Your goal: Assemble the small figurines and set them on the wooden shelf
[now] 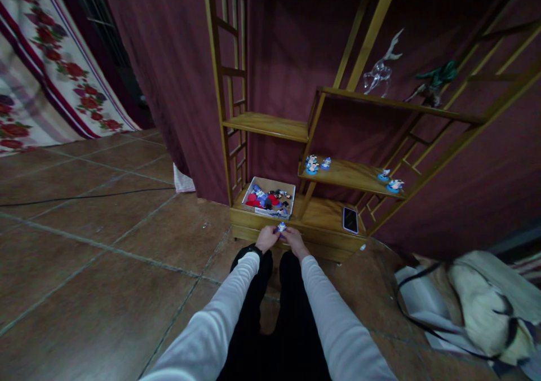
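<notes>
My left hand point(267, 238) and my right hand point(295, 240) meet in front of the lowest shelf board, both pinching a small blue and white figurine point(281, 227) between their fingertips. Just beyond it a white cardboard box point(269, 197) holds several small figurines and red pieces. On the middle shelf point(350, 175) stand more small blue-based figurines, three at its left point(315, 164) and two at its right point(391, 181). My arms are in white sleeves and my legs in black trousers below.
A dark phone point(350, 220) lies flat on the bottom shelf right of the box. A glass deer point(381, 68) and a green ornament point(435, 82) stand on the upper shelf. Bags and cloth point(477, 308) lie on the tiled floor at right. A black cable point(84, 196) crosses the floor at left.
</notes>
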A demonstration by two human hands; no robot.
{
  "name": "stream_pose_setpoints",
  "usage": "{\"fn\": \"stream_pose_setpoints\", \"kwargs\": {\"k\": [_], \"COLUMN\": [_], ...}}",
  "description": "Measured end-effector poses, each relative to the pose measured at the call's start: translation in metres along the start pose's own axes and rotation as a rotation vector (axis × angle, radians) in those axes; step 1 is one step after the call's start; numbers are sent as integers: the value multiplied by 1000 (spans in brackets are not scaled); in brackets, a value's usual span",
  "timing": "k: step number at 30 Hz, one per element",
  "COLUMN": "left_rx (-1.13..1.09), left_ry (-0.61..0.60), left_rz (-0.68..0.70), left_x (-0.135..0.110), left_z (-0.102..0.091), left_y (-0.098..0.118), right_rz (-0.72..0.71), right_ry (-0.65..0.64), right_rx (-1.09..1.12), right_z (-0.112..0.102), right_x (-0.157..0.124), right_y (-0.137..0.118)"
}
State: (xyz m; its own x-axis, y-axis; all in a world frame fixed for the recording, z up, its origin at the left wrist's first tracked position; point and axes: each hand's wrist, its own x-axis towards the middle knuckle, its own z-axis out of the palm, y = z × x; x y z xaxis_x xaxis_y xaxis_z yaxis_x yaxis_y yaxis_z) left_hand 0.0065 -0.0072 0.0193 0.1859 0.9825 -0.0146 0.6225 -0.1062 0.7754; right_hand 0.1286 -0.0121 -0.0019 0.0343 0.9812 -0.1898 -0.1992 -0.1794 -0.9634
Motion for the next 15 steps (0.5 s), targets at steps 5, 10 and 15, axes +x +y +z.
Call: {"fn": "stream_pose_setpoints", "kwargs": {"k": [5, 10, 15], "left_rx": [120, 226, 333], "left_ry": [-14, -4, 53], "left_rz": [2, 13, 89], "left_x": [-1, -4, -13], "left_z": [2, 4, 5], "left_y": [2, 4, 8], "right_rz": [-24, -46, -59], "right_ry": [41, 60, 11], "right_rx": [-124, -129, 10], "right_z": [-4, -4, -2], "right_x": [7, 7, -2], "right_y": [8, 10, 1]}}
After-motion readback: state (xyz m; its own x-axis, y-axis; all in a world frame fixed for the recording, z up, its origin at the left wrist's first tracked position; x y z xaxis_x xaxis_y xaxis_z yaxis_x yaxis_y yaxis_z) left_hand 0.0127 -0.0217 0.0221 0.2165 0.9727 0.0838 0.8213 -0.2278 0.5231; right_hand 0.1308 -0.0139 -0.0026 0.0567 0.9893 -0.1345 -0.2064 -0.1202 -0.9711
